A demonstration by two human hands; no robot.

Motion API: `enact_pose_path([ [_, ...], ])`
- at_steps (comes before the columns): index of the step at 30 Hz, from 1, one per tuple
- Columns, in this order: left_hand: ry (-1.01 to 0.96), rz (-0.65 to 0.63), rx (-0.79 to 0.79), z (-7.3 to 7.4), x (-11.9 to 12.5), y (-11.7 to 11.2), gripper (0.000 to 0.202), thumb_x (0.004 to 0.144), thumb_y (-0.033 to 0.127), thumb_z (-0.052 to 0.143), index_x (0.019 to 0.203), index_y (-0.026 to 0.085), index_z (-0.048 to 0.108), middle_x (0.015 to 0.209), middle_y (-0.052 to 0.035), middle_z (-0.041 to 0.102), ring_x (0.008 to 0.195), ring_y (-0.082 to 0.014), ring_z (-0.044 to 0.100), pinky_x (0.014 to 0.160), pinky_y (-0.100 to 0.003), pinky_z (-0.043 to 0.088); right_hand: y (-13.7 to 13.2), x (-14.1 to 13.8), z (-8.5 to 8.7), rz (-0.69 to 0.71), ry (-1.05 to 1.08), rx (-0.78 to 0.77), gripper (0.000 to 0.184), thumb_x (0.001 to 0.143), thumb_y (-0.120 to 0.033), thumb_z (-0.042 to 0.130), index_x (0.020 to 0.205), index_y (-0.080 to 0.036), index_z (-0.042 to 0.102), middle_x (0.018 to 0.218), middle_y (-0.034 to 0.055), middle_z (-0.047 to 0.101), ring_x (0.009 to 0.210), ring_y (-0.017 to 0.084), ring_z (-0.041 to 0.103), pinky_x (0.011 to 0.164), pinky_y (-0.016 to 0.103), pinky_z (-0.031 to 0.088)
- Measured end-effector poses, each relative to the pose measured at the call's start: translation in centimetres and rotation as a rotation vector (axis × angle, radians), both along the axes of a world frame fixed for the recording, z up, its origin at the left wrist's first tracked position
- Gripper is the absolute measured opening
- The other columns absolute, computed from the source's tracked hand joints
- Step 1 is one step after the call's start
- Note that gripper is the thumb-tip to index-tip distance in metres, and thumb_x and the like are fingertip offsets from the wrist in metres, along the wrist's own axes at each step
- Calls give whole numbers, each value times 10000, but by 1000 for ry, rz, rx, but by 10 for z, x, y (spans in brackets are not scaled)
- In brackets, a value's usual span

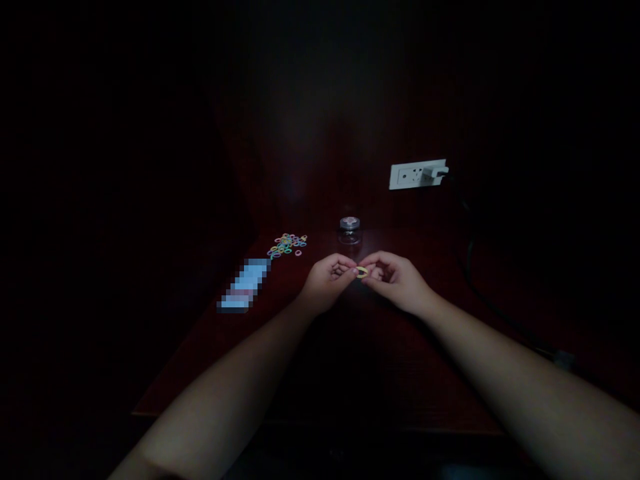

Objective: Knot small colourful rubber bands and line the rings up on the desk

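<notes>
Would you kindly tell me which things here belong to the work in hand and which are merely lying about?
In use:
- yellow band, pinched between left hand and right hand
- pile of coloured bands
- small lidded jar, just beyond the hands

Lying about:
- blurred flat item on the dark table
- wall socket with plug and cable

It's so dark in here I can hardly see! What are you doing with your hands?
A person's left hand and right hand are pinching a small yellow rubber band between them, above a dark red table. A pile of colourful rubber bands lies further back on the left, and a small clear jar stands just behind the hands. A charger is plugged into the white wall socket.
</notes>
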State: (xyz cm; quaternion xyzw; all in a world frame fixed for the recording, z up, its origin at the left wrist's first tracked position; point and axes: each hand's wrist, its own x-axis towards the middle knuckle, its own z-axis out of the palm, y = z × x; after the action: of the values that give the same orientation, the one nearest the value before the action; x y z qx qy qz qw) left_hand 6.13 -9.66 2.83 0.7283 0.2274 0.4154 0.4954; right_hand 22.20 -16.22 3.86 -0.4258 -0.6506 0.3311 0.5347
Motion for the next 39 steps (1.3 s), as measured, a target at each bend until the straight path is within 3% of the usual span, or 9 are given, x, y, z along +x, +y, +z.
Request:
enact_pose_path([
  [9, -52, -75, -88, -5, 2, 4, 254, 749, 309, 643, 901, 107, 610, 853, -74, 677, 775, -132, 622, 729, -268, 472, 4, 5, -2, -90, -40, 36, 223, 717, -317, 665, 861, -149, 636, 575, -35, 479, 491, 79, 388, 457, 220, 300],
  [13, -7, -121, -57, -5, 1, 3, 218, 735, 295, 657, 846, 110, 624, 832, -67, 680, 772, -134, 623, 753, -285, 472, 5, 6, -4, -87, -52, 34, 226, 720, -328, 660, 860, -154, 632, 582, -28, 499, 489, 79, 395, 452, 216, 304],
  [21, 30, -68, -19, -4, 1, 3, 202, 744, 307, 644, 809, 117, 622, 806, -64, 680, 734, -134, 622, 707, -276, 478, 3, 8, -3, -71, -99, 38, 222, 776, -353, 607, 867, -153, 633, 646, 15, 582, 524, 98, 469, 472, 224, 351],
  [31, 25, -14, 50, -5, 1, 4, 200, 758, 301, 635, 851, 126, 616, 867, -60, 659, 761, -124, 608, 671, -236, 467, 7, 10, -7, -157, -159, 59, 199, 776, -348, 613, 779, -150, 624, 666, 20, 586, 568, 112, 491, 525, 238, 384],
  [39, 13, -27, 21, -3, 1, 2, 183, 754, 285, 636, 829, 123, 594, 810, -50, 659, 731, -120, 610, 687, -247, 471, 4, 8, -4, -41, -64, -48, 233, 762, -385, 615, 779, -154, 584, 595, -6, 558, 514, 100, 504, 489, 221, 386],
])
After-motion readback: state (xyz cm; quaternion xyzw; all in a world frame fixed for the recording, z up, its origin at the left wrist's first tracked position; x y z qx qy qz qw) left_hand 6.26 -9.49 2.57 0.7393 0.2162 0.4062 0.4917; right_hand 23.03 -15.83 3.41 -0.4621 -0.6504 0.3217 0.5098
